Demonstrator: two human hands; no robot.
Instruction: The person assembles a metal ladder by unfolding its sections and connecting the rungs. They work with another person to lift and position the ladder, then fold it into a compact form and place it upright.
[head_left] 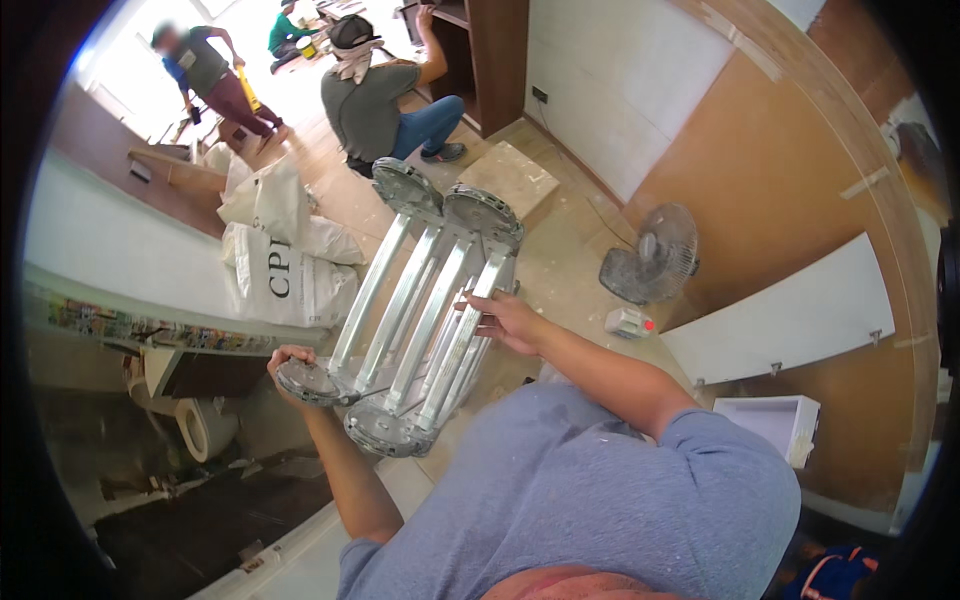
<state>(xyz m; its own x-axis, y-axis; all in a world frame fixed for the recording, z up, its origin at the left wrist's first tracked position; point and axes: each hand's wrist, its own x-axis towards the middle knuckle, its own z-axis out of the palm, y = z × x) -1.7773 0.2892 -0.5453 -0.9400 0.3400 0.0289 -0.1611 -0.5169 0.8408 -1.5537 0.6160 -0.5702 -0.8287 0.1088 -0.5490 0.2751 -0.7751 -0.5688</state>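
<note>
A folded aluminium ladder with big round hinges at both ends is held up in front of my body, tilted. My left hand is wrapped round the edge of a dusty grey hinge at its near left end. Farther right, my right hand grips one of the silvery rails at about its middle, fingers curled round it. Pale dust and smears cover the hinges. Some fingertips of both hands are hidden behind the metal.
White sacks lie left of the ladder. A crouching person works by a brown cabinet ahead; two others are farther back. To the right are a dusty fan, a small white box and a white panel against the wall.
</note>
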